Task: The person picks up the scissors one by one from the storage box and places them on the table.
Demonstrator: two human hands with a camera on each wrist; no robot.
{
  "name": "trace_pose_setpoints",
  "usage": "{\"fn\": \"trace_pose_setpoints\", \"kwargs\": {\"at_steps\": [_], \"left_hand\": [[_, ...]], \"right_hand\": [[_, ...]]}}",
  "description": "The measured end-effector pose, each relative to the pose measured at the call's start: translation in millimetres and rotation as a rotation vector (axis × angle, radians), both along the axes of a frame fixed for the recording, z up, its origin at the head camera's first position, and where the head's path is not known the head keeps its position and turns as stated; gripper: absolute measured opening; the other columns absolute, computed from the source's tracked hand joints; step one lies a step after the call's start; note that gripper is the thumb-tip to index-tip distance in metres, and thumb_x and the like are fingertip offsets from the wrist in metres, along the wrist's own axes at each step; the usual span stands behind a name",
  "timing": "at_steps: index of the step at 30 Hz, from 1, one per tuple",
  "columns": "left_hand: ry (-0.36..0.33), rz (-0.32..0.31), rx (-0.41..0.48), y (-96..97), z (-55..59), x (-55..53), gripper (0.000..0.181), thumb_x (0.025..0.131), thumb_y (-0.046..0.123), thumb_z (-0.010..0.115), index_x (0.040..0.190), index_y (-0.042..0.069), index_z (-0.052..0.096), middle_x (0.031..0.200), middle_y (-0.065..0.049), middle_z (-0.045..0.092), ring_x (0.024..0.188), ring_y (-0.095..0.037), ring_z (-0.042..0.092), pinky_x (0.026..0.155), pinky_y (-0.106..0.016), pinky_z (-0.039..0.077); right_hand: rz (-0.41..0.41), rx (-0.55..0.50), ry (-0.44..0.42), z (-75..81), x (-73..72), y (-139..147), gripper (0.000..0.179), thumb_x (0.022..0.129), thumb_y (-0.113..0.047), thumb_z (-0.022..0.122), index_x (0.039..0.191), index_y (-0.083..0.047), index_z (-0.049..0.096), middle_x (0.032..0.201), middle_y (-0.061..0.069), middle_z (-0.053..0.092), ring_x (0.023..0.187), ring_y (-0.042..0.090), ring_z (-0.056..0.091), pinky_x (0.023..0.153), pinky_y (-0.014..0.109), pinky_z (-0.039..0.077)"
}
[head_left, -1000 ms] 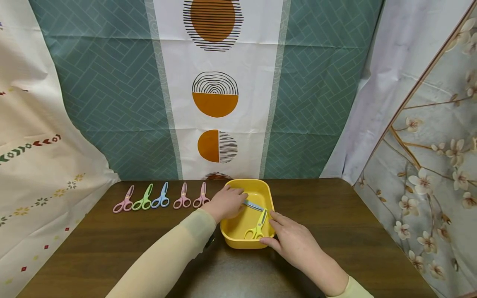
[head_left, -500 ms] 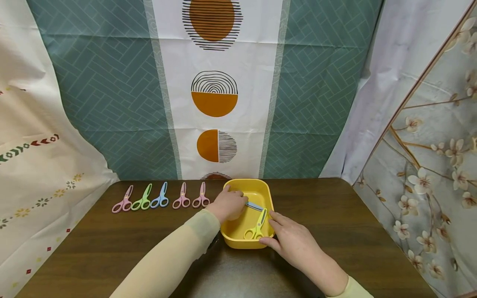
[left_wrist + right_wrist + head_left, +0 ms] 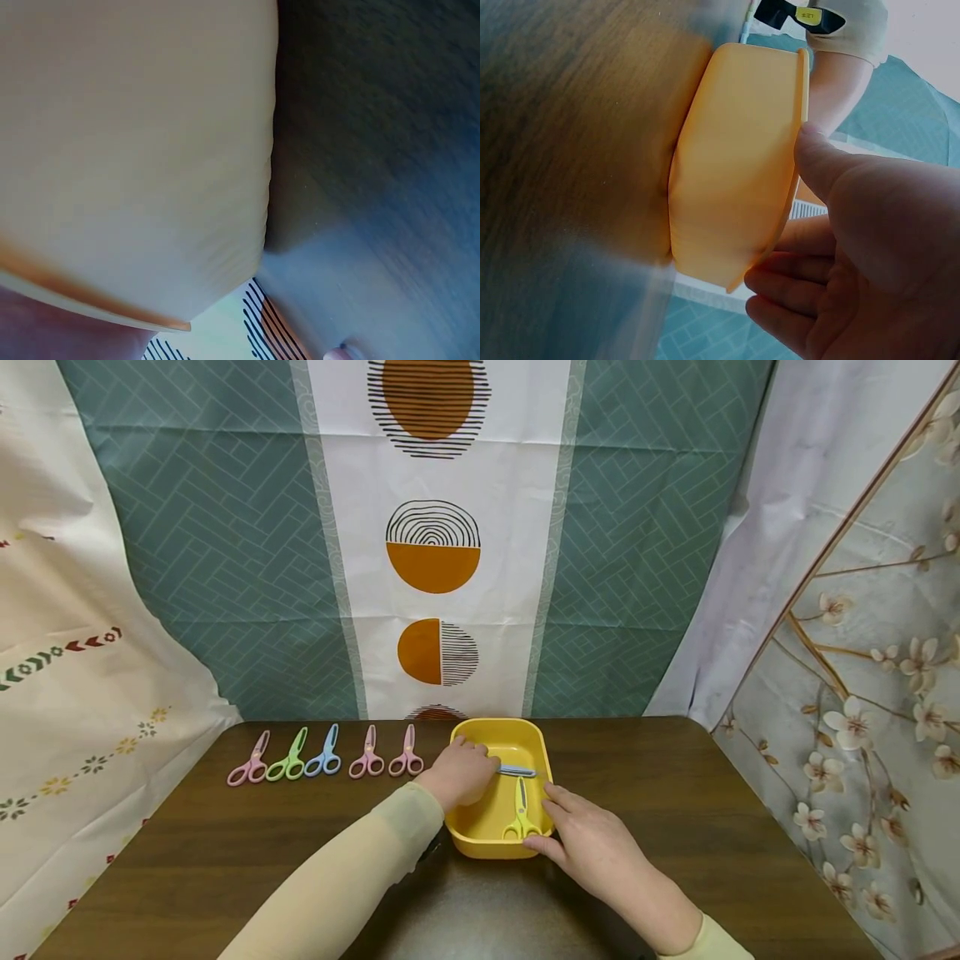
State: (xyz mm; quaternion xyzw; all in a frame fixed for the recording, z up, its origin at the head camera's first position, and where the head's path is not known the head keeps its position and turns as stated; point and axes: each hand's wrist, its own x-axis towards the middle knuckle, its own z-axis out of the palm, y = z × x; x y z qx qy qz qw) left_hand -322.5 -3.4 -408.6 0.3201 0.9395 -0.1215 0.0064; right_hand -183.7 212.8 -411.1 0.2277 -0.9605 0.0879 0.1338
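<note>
A yellow plastic bin [image 3: 495, 852] stands on the table in the head view. My left hand [image 3: 463, 774] reaches over its left rim, with fingertips gripping blue scissors [image 3: 517, 771] that lie crosswise inside; the hand hides their handles. Yellow-green scissors [image 3: 521, 814] lie in the near right part of the bin, blades pointing away. My right hand [image 3: 592, 839] rests at the bin's near right corner, thumb on the near rim and fingers along the right rim. In the right wrist view, the thumb and fingertips touch the bin's edge [image 3: 735, 165]. The left wrist view shows mostly sleeve.
Left of the bin, a row of scissors lies along the table's back edge: pink [image 3: 250, 762], green [image 3: 288, 758], blue [image 3: 324, 753], then two more pink ones [image 3: 367, 756]. Patterned curtains [image 3: 637, 568] hang right behind the dark wooden table [image 3: 675, 793].
The blue scissors have turned to lie more level across the bin. The yellow-green scissors have swung more upright and shifted slightly right. My right hand has stayed put.
</note>
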Motion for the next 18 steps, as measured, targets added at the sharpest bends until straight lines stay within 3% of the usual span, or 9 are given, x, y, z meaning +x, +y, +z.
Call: {"fn": "trace_pose_setpoints", "kwargs": {"at_steps": [9, 18], "left_hand": [[0.017, -0.03, -0.019, 0.5, 1.0, 4.9, 0.028, 0.112, 0.021, 0.065, 0.139, 0.019, 0.073, 0.126, -0.007, 0.075, 0.121, -0.027, 0.068, 0.116, -0.046, 0.045], [-0.042, -0.066, 0.027, 1.9, 1.8, 9.6, 0.033, 0.111, 0.025, 0.067, 0.142, 0.017, 0.072, 0.12, -0.006, 0.075, 0.117, -0.024, 0.07, 0.116, -0.048, 0.047]], "right_hand": [[-0.001, 0.001, 0.007, -0.7, -1.5, 0.1, 0.068, 0.1, -0.052, 0.079, 0.141, 0.002, 0.072, 0.152, 0.019, 0.064, 0.138, 0.036, 0.065, 0.105, 0.053, 0.057], [0.001, -0.001, 0.012, -0.8, -0.3, 0.8, 0.067, 0.1, -0.051, 0.079, 0.141, 0.002, 0.072, 0.153, 0.019, 0.064, 0.138, 0.036, 0.065, 0.104, 0.054, 0.058]]}}
